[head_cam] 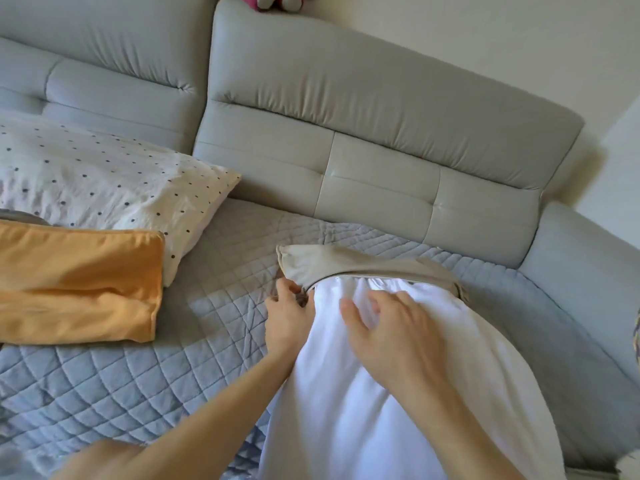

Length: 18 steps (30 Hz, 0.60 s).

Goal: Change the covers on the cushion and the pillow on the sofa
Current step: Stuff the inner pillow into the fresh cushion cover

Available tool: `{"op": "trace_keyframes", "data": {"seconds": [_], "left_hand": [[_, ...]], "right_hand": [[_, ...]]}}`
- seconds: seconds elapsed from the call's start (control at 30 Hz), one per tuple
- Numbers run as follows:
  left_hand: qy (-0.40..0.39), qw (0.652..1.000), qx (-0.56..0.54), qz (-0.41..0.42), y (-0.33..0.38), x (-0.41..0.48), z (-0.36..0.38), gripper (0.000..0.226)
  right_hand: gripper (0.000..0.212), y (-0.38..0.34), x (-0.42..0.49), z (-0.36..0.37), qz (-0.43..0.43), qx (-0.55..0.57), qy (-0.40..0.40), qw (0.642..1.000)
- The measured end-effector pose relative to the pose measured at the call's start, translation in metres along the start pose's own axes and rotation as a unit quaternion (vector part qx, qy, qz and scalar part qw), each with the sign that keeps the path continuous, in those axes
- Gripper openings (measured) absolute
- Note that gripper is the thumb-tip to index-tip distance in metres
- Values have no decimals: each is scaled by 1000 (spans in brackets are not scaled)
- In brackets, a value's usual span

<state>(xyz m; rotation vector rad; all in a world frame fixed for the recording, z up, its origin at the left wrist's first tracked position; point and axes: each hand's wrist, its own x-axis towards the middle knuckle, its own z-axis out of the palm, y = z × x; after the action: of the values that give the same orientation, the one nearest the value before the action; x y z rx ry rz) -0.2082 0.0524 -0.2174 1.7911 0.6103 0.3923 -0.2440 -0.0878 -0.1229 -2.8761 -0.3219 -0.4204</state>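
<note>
Cushion inner (346, 410), white soft fabric: likely light, squashy. Your left hand (289, 313) pinches the beige cloth cover (346, 259) at its zip edge, the best hold; right hand (391, 327) rests flat, released.

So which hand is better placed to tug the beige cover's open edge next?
Left, probably. The left hand already pinches the beige cover at its open edge, while the right hand lies flat on the white insert, gripping nothing.
</note>
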Motion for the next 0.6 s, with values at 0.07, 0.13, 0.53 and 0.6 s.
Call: {"op": "trace_keyframes", "data": {"seconds": [0.07,0.13,0.53,0.6], "left_hand": [[-25,999,11,23,-2,4,1,13],[-42,999,1,32,-2,9,-4,11],[-138,976,-160,46,24,12,-22,25],[-149,976,-59,149,39,8,-15,25]], "right_hand": [[79,-18,-8,16,38,24,-145,988],[105,-25,-2,29,62,17,-201,977],[36,7,66,34,-57,-38,38,997],[28,21,91,17,30,103,123,987]]}}
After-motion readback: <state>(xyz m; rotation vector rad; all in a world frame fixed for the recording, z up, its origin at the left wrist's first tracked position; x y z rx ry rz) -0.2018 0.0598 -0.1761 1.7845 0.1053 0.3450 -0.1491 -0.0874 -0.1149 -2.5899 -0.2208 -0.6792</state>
